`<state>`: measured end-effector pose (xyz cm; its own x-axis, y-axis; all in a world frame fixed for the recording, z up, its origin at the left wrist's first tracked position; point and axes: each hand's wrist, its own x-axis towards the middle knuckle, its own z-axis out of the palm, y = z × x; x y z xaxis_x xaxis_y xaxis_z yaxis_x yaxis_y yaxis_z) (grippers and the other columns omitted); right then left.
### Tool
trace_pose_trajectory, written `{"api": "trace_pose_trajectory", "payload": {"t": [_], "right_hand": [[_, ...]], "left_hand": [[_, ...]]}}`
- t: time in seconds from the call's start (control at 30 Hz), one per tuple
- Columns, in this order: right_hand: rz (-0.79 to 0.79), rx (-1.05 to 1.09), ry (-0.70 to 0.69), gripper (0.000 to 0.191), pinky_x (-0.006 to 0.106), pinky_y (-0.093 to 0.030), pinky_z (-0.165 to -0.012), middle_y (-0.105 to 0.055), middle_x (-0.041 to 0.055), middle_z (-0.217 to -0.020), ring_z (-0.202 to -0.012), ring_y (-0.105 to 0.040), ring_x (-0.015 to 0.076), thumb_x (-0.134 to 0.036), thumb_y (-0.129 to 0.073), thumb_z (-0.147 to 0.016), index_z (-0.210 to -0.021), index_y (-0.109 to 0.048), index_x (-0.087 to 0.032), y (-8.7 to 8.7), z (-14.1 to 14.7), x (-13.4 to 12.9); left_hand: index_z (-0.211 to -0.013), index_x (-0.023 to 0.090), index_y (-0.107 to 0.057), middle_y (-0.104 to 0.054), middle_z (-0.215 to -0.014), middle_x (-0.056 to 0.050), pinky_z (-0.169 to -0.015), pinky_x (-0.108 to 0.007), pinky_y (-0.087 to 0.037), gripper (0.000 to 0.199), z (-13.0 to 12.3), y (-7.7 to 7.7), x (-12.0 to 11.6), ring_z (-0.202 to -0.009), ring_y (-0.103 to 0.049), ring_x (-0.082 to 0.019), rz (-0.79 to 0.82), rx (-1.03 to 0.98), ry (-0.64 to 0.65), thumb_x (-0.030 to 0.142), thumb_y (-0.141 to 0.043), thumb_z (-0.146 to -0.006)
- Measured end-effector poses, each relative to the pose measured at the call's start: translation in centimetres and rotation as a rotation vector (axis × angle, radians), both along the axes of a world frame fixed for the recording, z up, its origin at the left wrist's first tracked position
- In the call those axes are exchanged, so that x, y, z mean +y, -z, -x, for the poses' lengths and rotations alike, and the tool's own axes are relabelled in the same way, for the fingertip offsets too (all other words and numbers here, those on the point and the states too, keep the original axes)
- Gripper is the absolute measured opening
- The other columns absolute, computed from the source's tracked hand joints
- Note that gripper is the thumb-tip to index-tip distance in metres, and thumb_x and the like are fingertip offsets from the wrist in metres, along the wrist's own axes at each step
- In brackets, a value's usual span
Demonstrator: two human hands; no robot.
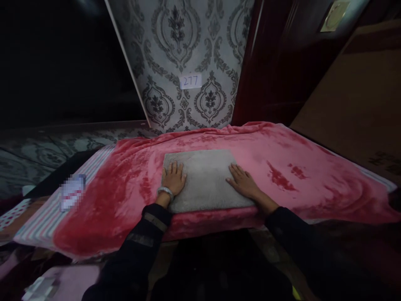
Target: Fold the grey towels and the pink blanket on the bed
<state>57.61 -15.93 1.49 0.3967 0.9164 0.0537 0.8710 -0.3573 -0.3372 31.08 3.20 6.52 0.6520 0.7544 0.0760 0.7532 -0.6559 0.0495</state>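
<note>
I see my left hand (174, 179) and right hand (244, 182) spread flat on the grey mat (207, 179), centre frame, atop the pink blanket (300, 175).

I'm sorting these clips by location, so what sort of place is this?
Probably a room in a home: patterned wallpaper, a plush red-and-pink blanket over a striped cloth, and a wall plate, perhaps a switch.
</note>
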Motion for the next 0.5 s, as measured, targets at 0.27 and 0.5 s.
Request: {"api": "trace_pose_trajectory", "payload": {"t": [0.27, 0.5], "right_hand": [[-0.1, 0.001, -0.133, 0.063, 0.061, -0.022, -0.121, -0.032, 0.0134, -0.164, -0.154, -0.022, 0.0351, -0.042, -0.048, -0.096, -0.154, -0.045, -0.018, -6.3, 1.0, 7.4], [-0.043, -0.149, -0.284, 0.06, 0.053, -0.02, -0.123, -0.028, 0.0115, -0.166, -0.155, -0.021, 0.0266, -0.024, -0.034, -0.1, -0.159, -0.036, -0.016, -7.7, 11.0, 16.9]], "left_hand": [[-0.15, 0.021, -0.049, -0.041, -0.161, -0.014, -0.121, -0.052, -0.031, 0.054, -0.2, -3.5, 3.7, -0.151, -0.036, -0.029, 0.144, -0.072, 0.011, 0.036, -0.04, -0.098], [-0.154, 0.021, -0.043, -0.037, -0.163, -0.013, -0.121, -0.062, -0.026, 0.056, -1.7, -2.0, 4.2, -0.154, -0.027, -0.033, 0.02, -0.092, -0.062, 0.035, -0.035, -0.1]]}}
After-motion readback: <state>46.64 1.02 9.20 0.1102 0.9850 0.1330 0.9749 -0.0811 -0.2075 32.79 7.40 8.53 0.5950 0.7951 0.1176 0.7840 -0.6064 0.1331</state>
